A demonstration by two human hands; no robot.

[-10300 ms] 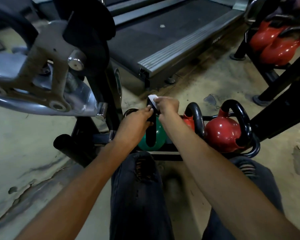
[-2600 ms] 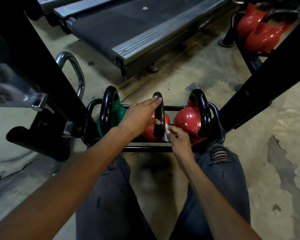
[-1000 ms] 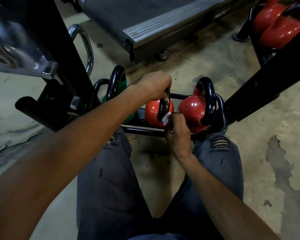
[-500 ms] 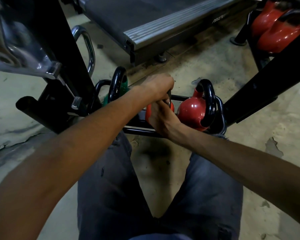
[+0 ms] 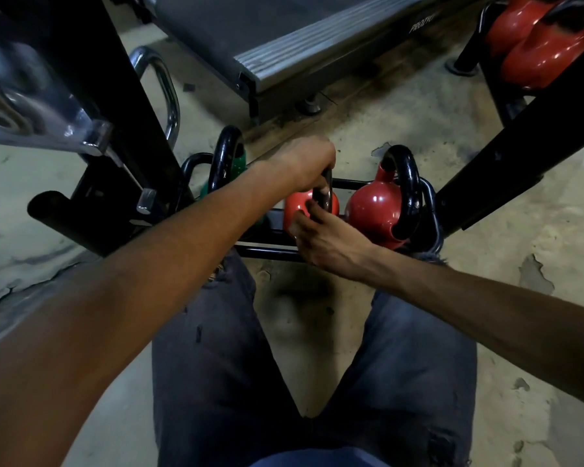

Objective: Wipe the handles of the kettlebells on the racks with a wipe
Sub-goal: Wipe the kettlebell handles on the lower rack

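Note:
Three kettlebells stand in a low black rack (image 5: 270,252) on the floor: a green kettlebell (image 5: 238,161) at left, a middle red kettlebell (image 5: 295,205), and a right red kettlebell (image 5: 373,210). All have black handles. My left hand (image 5: 304,163) grips the top of the middle kettlebell's handle (image 5: 325,197). My right hand (image 5: 324,237) reaches in from the right, and its fingers curl round the lower near part of that same handle. The wipe is hidden under those fingers.
A treadmill (image 5: 284,38) lies beyond the rack. A black machine frame (image 5: 115,96) with a chrome bar (image 5: 169,89) crowds the left. A black slanted beam (image 5: 520,129) and a second rack of red kettlebells (image 5: 533,45) stand at right. My knees flank bare concrete.
My right hand has slid up from below the middle handle and wrapped its lower part, covering the white wipe. The left hand keeps its grip on the handle's top.

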